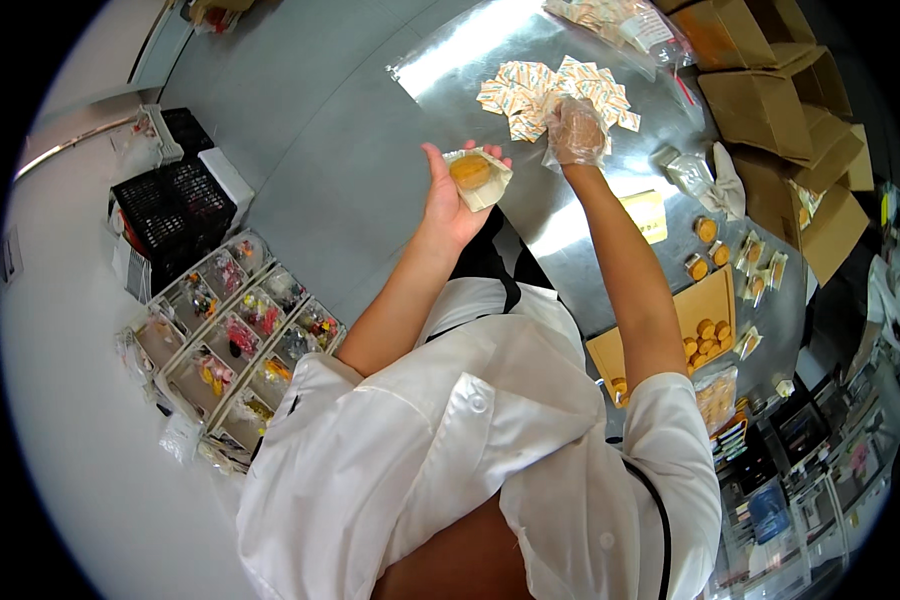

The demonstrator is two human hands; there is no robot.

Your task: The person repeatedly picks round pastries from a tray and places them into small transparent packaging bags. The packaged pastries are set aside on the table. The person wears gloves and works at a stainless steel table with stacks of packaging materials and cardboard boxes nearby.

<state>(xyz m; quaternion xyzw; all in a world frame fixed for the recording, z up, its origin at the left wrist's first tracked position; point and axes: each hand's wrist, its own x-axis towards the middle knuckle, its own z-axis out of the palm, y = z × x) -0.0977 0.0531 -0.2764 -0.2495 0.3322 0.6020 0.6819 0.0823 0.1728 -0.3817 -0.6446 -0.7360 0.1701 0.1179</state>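
A round golden pastry [470, 171] rests in a pale, opened wrapper [488, 194]. My left hand [448, 208] holds it from below, palm up, with the thumb and fingertips showing around the wrapper. Over to the right, my right hand [577, 133] wears a clear plastic glove and reaches onto a pile of small white-and-orange sachets [520, 88]. Its fingers are mostly hidden by the back of the hand, so whether they grip a sachet does not show. The pile lies loose on the metal table [560, 225].
On the table's right are a yellow packet [645, 216], pastries in clear cups [706, 230], several wrapped pastries [750, 253] and a wooden tray [705, 290] bearing more pastries. Cardboard boxes [760, 110] line the far right. A plastic bag [635, 25] lies behind the sachets. Bins [235, 335] stand left.
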